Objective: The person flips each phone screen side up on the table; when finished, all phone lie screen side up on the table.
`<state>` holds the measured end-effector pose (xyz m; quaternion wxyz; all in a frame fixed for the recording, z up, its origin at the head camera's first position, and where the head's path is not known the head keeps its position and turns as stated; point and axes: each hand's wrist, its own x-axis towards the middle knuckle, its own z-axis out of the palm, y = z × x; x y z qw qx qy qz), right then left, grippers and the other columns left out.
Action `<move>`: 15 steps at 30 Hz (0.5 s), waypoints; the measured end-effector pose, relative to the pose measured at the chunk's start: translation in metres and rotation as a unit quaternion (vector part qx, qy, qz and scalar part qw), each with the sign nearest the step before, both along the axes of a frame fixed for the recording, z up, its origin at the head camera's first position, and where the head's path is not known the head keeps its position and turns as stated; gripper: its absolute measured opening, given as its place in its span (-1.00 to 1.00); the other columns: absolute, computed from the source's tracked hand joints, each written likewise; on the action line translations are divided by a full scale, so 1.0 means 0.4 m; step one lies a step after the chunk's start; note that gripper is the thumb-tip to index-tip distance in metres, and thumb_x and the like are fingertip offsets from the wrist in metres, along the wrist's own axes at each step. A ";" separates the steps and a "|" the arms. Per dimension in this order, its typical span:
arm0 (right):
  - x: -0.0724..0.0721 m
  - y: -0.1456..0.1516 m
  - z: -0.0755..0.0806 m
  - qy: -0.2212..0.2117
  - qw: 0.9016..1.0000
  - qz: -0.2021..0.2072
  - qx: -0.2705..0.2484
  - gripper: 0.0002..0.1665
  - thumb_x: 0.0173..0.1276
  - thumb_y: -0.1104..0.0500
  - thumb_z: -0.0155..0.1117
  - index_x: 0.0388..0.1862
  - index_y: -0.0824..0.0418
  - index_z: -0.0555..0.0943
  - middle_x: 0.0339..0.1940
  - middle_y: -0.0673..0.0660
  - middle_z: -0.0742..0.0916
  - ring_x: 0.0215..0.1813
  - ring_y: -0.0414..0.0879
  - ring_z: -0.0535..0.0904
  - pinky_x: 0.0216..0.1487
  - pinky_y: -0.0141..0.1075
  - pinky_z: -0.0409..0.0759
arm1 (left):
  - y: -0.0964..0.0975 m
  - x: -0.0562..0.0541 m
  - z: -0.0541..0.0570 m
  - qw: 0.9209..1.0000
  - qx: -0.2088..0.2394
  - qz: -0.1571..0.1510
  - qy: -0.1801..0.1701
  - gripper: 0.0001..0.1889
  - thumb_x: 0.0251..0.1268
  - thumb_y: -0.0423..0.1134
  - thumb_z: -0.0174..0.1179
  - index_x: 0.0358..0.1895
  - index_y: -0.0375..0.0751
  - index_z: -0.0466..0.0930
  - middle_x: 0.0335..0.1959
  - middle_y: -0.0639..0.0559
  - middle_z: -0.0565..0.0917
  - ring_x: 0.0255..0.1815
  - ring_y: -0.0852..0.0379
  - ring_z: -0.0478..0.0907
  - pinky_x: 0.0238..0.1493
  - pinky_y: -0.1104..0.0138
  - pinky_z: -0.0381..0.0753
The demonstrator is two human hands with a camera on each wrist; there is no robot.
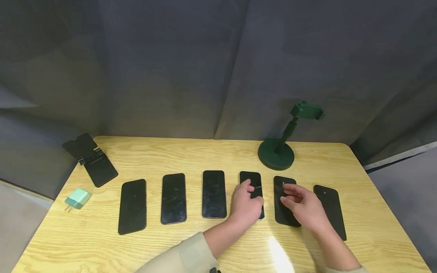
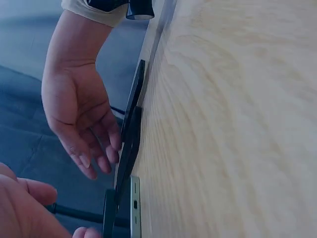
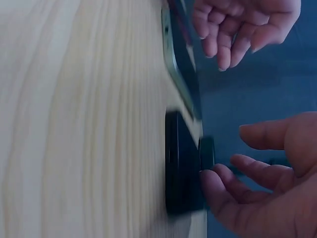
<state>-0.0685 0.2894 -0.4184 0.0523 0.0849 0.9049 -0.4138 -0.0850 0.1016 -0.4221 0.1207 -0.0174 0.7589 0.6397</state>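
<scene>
My left hand (image 1: 246,203) hovers over a black-faced smartphone (image 1: 250,176) with a pale edge, its fingers loosely bent and nothing held. To its right, my right hand (image 1: 305,204) is above another black phone (image 1: 286,216); its fingers and thumb are apart with a gap between. In the right wrist view, the fingertips of the right hand (image 3: 277,186) are close to that phone (image 3: 181,173); contact cannot be told. The left wrist view shows the pale-edged phone (image 2: 135,208) side-on beside the left hand (image 2: 22,213). One more phone (image 1: 332,212) lies right of the right hand.
Three dark phones (image 1: 132,206) (image 1: 173,199) (image 1: 214,194) lie in a row on the left. A dark green phone stand (image 1: 277,155) stands at the back right. A folding black stand (image 1: 99,168) and a pale green charger plug (image 1: 78,197) are at the far left of the wooden table (image 1: 170,250).
</scene>
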 end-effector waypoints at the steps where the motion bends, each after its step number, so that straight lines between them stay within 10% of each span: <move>1: 0.002 0.013 0.001 -0.006 1.000 -0.005 0.014 -0.41 0.45 0.15 0.30 0.37 0.35 0.45 0.20 0.34 0.60 0.13 0.18 0.55 -0.11 -0.13 0.61 | 0.008 0.000 0.002 1.000 0.001 -0.013 -0.004 -0.33 0.18 -0.42 0.21 0.43 -0.34 0.32 0.13 -0.03 0.47 0.15 -0.09 0.43 0.04 0.08 0.51; 8: 0.017 0.082 0.007 -0.024 0.997 -0.016 0.071 -0.25 0.38 0.01 0.38 0.39 0.41 0.41 0.19 0.38 0.60 0.09 0.19 0.56 -0.19 -0.21 0.56 | 0.085 -0.001 0.024 0.993 -0.033 -0.101 -0.048 -0.31 0.19 -0.35 0.26 0.45 -0.24 0.34 0.38 -0.06 0.40 0.32 -0.04 0.40 0.15 0.11 0.51; 15: 0.025 0.099 0.000 -0.032 0.997 -0.015 0.066 -0.21 0.32 0.04 0.43 0.34 0.49 0.41 0.14 0.42 0.61 0.03 0.19 0.60 -0.19 -0.18 0.63 | 0.150 -0.005 0.023 0.994 0.021 -0.046 -0.093 -0.28 0.08 -0.40 0.28 0.42 -0.30 0.36 0.32 -0.10 0.48 0.33 -0.07 0.37 0.23 0.03 0.44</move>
